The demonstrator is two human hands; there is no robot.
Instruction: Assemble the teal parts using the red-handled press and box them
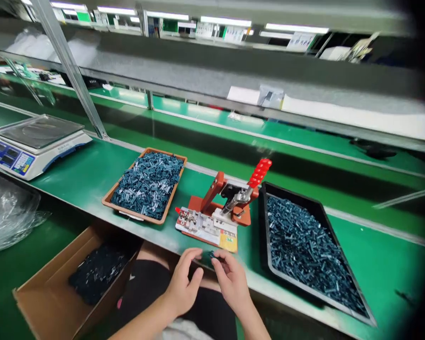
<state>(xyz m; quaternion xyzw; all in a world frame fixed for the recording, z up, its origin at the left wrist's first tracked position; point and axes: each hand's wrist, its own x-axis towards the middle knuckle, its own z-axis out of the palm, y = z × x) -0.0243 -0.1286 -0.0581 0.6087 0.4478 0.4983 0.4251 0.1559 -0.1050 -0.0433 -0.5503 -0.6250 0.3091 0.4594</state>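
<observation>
Both hands meet at the near edge of the green bench [92, 174]. My left hand [182, 283] and my right hand [230, 278] pinch a small dark part [207, 259] between their fingertips. Just beyond them stands an orange toggle-clamp jig [216, 212] with a red handle [259, 172] raised. An orange tray [108, 196] heaped with small dark parts lies left of the jig. A black tray [265, 236] full of similar parts lies to the right.
A cardboard box [53, 302] holding dark parts sits low at the left, below the bench. A weighing scale [33, 144] stands far left, with a clear plastic bag [7, 212] near it. A slanted metal post [71, 71] rises behind; a conveyor lane runs beyond.
</observation>
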